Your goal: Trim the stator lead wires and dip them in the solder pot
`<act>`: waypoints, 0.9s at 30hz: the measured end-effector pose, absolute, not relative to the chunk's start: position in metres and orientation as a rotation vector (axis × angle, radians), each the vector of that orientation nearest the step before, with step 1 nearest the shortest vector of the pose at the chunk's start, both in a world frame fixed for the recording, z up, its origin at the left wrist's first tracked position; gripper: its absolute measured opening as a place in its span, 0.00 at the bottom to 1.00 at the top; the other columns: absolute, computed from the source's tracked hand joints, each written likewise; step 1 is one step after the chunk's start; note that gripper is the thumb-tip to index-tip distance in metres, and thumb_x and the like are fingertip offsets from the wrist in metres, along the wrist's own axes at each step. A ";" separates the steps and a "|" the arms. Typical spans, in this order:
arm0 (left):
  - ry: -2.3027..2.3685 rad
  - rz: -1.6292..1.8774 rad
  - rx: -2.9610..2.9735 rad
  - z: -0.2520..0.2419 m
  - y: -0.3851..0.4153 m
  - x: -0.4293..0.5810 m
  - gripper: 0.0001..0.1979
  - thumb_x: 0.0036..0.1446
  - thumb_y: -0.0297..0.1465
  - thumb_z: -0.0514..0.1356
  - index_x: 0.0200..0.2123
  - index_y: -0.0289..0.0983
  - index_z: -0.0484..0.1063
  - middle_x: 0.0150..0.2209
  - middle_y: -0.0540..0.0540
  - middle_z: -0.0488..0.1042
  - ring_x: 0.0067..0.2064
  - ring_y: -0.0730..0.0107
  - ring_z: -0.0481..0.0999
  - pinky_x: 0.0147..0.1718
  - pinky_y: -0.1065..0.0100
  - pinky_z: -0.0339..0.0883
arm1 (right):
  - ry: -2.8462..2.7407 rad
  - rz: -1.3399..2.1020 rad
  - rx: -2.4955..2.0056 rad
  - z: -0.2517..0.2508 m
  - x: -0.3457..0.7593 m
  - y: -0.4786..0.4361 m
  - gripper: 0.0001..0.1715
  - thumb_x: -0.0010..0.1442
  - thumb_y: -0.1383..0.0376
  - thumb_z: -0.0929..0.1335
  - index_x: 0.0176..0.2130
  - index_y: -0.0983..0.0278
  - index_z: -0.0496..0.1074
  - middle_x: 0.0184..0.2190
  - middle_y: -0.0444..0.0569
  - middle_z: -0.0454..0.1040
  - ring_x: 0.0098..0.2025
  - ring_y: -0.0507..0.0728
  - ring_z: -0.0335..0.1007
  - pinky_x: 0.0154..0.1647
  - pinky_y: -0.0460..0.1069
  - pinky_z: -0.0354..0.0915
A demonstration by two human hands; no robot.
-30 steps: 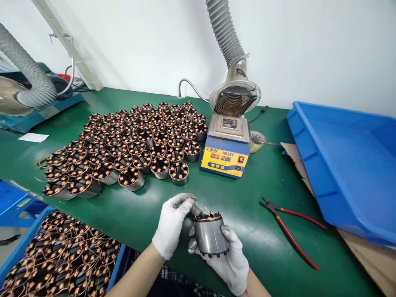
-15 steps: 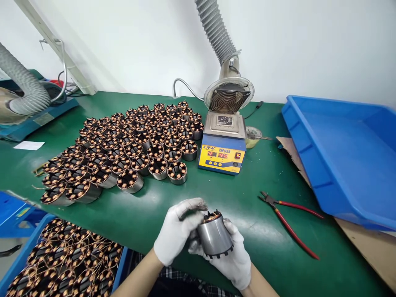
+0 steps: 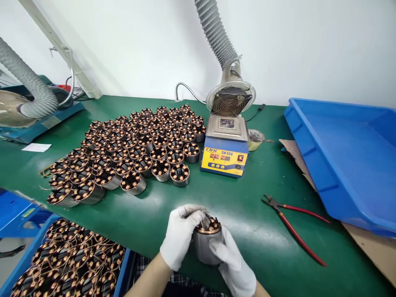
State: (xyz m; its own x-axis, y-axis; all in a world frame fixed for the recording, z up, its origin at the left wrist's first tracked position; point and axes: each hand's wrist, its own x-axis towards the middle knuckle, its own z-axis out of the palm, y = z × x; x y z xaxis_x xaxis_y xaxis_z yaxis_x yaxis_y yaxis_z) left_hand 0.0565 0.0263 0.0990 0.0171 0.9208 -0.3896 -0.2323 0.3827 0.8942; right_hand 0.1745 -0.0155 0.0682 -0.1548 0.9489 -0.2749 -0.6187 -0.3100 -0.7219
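Note:
Both my hands wear white gloves and hold one motor stator (image 3: 208, 237), a grey steel cylinder with copper windings on top, just above the near edge of the green table (image 3: 247, 206). My right hand (image 3: 233, 262) wraps round its body from the front and below. My left hand (image 3: 181, 233) rests against its left side, with the fingertips pinched on thin wire ends at the top rim.
Several finished stators (image 3: 130, 144) stand in rows at the table's left middle. A yellow and blue solder pot (image 3: 227, 148) sits behind my hands under a fume duct (image 3: 230, 97). Red-handled cutters (image 3: 293, 229) lie to the right. A blue tray (image 3: 349, 161) is far right, a blue bin of stators (image 3: 68, 264) lower left.
My hands have turned the stator more upright, so its copper top faces the camera. My right hand has moved over the front of its body. The view shifted slightly.

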 end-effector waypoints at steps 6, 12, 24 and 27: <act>1.129 1.288 0.800 0.085 0.043 0.023 0.16 0.51 0.43 0.61 0.37 0.38 0.74 0.34 0.47 0.78 0.41 0.66 0.76 0.45 0.66 0.66 | -0.903 1.307 -1.383 0.049 0.168 -0.030 0.42 0.36 0.63 0.76 0.51 0.62 0.65 0.45 0.54 0.73 0.46 0.66 0.70 0.50 0.57 0.65; 1.071 0.760 0.875 0.086 0.031 0.046 0.20 0.47 0.43 0.64 0.40 0.35 0.74 0.42 0.41 0.78 0.47 0.58 0.74 0.50 0.60 0.63 | -1.013 0.960 -1.387 0.022 0.142 -0.040 0.49 0.40 0.64 0.76 0.57 0.59 0.54 0.56 0.54 0.63 0.56 0.66 0.61 0.58 0.58 0.57; 1.258 0.783 0.775 0.104 0.038 0.024 0.14 0.38 0.36 0.68 0.30 0.34 0.77 0.29 0.47 0.78 0.33 0.67 0.73 0.36 0.69 0.65 | -1.486 0.484 -1.408 0.012 0.152 -0.036 0.51 0.50 0.55 0.71 0.63 0.67 0.46 0.48 0.60 0.71 0.44 0.66 0.72 0.42 0.57 0.71; 1.220 0.722 0.845 0.103 0.046 0.027 0.11 0.40 0.36 0.67 0.20 0.33 0.75 0.21 0.50 0.73 0.27 0.71 0.68 0.30 0.70 0.62 | -1.625 0.428 -1.422 0.025 0.157 -0.031 0.47 0.54 0.58 0.67 0.64 0.69 0.43 0.43 0.60 0.73 0.40 0.64 0.75 0.37 0.54 0.73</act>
State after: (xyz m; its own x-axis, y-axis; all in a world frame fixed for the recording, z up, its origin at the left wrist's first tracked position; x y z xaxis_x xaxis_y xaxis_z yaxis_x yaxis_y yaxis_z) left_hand 0.0267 0.0456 0.1027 0.2033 0.8448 -0.4950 -0.0276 0.5103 0.8596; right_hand 0.1567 -0.0313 0.0248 0.0739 0.9151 0.3963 0.6008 0.2763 -0.7501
